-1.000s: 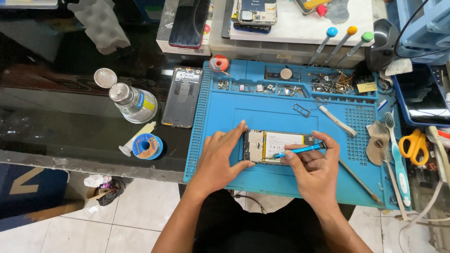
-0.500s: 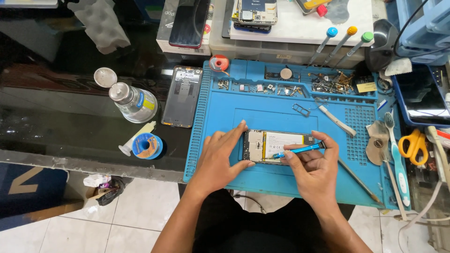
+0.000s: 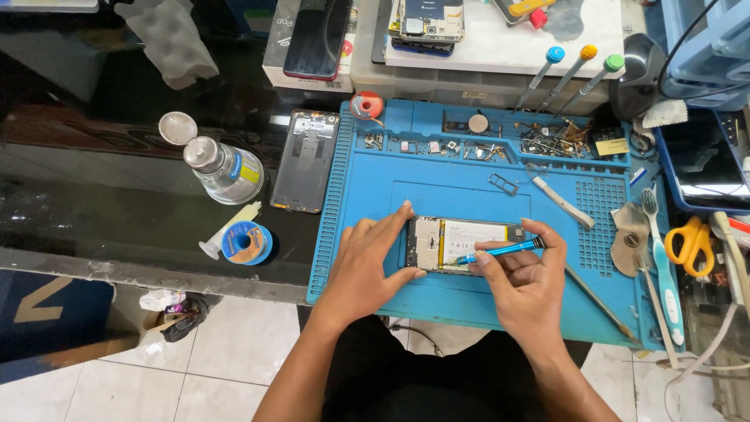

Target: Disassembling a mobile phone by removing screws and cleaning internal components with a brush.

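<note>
Head view of a blue work mat (image 3: 375,195) on a dark glass counter (image 3: 94,211). The mat's upper compartments (image 3: 500,144) hold small screws, metal brackets and loose parts, too small to tell apart; a clear lidless jar (image 3: 226,170) lies on its side on the counter with its round lid (image 3: 177,127) just beside it. At the mat's centre lies an opened phone (image 3: 461,244), back cover off, showing a pale battery at right and a metal-shielded board at left; its long axis runs left to right across the mat. The left hand (image 3: 367,262) presses on the phone's left end, fingers spread and flat, gripping nothing. The right hand (image 3: 527,285) has its fingers closed on a blue screwdriver (image 3: 500,251), which lies nearly level, tip pointing left and touching the phone's lower edge. A detached phone back cover (image 3: 306,160) rests on the counter left of the mat; a blue solder spool (image 3: 246,242) sits near it.
</note>
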